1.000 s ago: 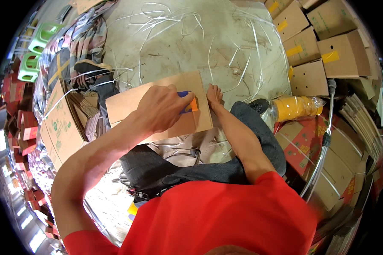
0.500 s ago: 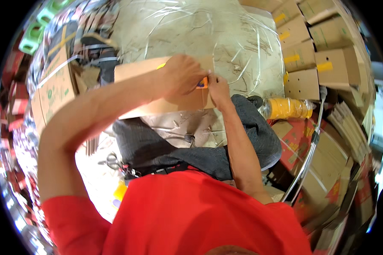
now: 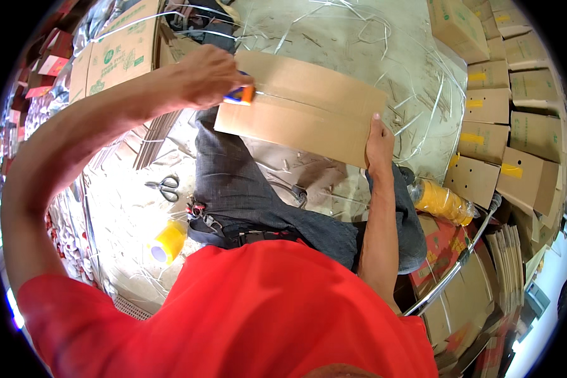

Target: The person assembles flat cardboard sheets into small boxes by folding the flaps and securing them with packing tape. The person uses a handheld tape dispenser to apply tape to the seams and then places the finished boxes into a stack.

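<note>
Scissors and a yellow tape roll are lying beside my left leg. My left hand is gripping a blue-and-orange dispenser at the left end of a carton, knuckles hiding its handle; my right hand is pinching the right edge.

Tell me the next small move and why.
Probably press the blue-and-orange tool onto the seam at the cardboard box's left end: the left hand holds it there, about in line with the seam, and the right hand grips the opposite end.
</note>
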Demonstrator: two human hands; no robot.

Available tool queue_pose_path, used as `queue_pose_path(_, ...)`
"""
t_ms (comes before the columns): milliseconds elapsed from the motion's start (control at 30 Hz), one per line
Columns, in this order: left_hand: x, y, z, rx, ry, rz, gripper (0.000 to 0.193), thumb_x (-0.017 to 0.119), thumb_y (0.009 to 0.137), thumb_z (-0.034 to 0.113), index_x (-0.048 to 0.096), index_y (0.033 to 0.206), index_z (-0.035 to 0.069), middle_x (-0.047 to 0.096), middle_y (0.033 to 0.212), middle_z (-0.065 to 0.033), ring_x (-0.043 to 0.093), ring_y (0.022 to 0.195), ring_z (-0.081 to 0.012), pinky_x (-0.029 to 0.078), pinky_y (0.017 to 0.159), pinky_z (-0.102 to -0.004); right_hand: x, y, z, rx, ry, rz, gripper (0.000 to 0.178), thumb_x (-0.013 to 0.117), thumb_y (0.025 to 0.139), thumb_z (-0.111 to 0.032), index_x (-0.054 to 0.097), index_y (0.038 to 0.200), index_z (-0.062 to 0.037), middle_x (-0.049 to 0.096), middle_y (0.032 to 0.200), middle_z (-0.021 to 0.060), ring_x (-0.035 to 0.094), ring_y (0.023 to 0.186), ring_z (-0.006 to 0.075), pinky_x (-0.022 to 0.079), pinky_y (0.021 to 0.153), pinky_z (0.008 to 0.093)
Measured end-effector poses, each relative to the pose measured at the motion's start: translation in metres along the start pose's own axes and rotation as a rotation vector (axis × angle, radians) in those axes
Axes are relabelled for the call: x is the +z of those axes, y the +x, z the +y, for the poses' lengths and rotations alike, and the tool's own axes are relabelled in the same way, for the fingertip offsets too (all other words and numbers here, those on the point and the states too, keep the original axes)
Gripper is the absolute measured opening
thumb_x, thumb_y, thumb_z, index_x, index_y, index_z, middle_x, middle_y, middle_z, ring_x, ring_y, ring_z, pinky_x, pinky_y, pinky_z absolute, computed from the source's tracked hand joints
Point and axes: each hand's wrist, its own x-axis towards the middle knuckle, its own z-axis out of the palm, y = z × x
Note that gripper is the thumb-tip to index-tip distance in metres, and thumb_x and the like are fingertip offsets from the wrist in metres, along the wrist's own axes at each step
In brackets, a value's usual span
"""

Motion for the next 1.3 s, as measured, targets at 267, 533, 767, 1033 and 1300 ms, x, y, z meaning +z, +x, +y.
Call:
queue_pose_path(267,0.036,-0.043,-0.055,0.087,-0.052,0.070,0.092,0.092,0.080,0.031,0.046,0.159,0.041,0.065,0.106,-0.0062,0.067,0.090,-0.0226,0.054,0.080,-0.0418,-0.006,0.007,0.005,-0.032,-0.003,-0.009,0.050,0.056,0.110,-0.041,0.060,0.084,0.0007,0.052,0.077,-0.0003,0.044,0.074,0.0118,0.041,0.069,0.0328)
queue_pose_path(533,0.102,-0.062,-0.056,0.060,-0.378,0.249,0.094,0.085,0.084,0.034,0.035,0.163,0.045,0.059,0.105,-0.0105,0.064,0.083,-0.0293,0.058,0.079,-0.0468,-0.018,0.012,0.002,0.038,0.014,-0.090,0.050,0.054,0.111,-0.043,0.071,0.100,0.0022,0.066,0.085,0.0024,0.056,0.081,0.0111,0.048,0.073,0.0314)
queue_pose_path(767,0.027,-0.020,0.005,0.062,-0.535,0.486,0.082,0.078,0.090,0.039,0.039,0.162,0.041,0.061,0.094,-0.0119,0.064,0.075,-0.0366,0.055,0.073,-0.0490,-0.089,0.040,-0.009,0.142,-0.010,-0.167,0.059,0.039,0.114,-0.049,0.064,0.127,0.0029,0.072,0.112,0.0118,0.067,0.100,0.0225,0.054,0.089,0.0352)
queue_pose_path(1033,-0.061,0.090,0.078,0.118,-0.597,0.826,0.052,0.072,0.095,0.039,0.057,0.143,0.029,0.073,0.096,-0.0131,0.073,0.079,-0.0353,0.056,0.065,-0.0466,-0.073,-0.007,-0.058,-0.698,-0.263,-0.123,0.065,0.042,0.109,-0.043,0.041,0.152,0.0057,0.050,0.152,0.0236,0.044,0.144,0.0349,0.033,0.121,0.0454)
queue_pose_path(1300,-0.110,0.154,0.117,0.180,-0.520,0.861,0.036,0.070,0.089,0.019,0.068,0.125,0.018,0.074,0.082,-0.0112,0.075,0.078,-0.0335,0.056,0.063,-0.0446,-0.078,-0.076,-0.087,-0.649,-0.282,-0.004,0.084,0.064,0.101,-0.040,0.030,0.162,0.0079,0.042,0.161,0.0255,0.040,0.151,0.0334,0.032,0.123,0.0422)
